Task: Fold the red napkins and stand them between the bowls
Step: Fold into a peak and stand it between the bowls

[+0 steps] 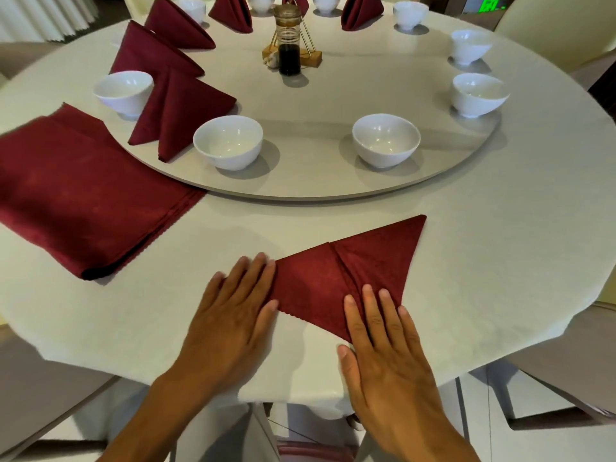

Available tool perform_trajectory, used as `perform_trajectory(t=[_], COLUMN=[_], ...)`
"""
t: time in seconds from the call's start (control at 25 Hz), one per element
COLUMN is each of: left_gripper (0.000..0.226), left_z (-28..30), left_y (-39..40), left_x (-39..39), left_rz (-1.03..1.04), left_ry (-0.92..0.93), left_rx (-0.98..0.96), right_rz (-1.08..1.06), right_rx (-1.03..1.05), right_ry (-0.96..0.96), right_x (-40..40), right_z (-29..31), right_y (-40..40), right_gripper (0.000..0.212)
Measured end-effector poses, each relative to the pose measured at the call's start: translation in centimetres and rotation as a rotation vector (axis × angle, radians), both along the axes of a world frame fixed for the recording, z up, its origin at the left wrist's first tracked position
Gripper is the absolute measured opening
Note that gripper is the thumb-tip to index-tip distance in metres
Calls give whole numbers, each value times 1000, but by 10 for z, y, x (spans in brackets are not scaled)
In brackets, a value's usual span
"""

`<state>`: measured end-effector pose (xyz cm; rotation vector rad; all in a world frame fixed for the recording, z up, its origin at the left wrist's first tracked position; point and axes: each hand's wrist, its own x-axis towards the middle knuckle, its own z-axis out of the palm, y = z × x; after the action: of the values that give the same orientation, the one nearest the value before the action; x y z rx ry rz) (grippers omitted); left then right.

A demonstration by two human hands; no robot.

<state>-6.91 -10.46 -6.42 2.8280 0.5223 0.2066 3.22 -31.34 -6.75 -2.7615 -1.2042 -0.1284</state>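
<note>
A red napkin (346,271) lies flat on the white tablecloth near the front edge, folded into a triangular shape with a crease down its middle. My left hand (233,315) presses flat on its left corner with straight fingers. My right hand (386,355) presses flat on its lower right part. A stack of unfolded red napkins (76,198) lies at the left. Several folded napkins, among them the nearest standing napkin (180,108), stand between white bowls on the turntable. Two near bowls, the left bowl (228,141) and the right bowl (386,140), have a gap between them.
The round turntable (316,185) carries a ring of white bowls, including two right bowls (478,95). A sauce bottle in a wire stand (290,45) sits at its centre. Chairs stand around the table, one at the far right (560,28).
</note>
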Motion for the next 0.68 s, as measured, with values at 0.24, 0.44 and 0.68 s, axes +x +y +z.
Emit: perform_trajectory(t=[0.24,0.44,0.68], left_gripper=[57,25,23], left_z=[21,46,57], left_y=[2,5,31], left_x=[23,99,140], left_rz=[69,-361,-365], left_ry=[-34,-60,192], left_rx=[139,-240,-654], right_rz=[-39,-60,-47], right_rx=[3,51,76], right_ry=[-3,-29,-48], right_x=[-8,-6,-4], right_z=[1,-1,-4], right_y=[5,0,0], right_gripper=[62,59,63])
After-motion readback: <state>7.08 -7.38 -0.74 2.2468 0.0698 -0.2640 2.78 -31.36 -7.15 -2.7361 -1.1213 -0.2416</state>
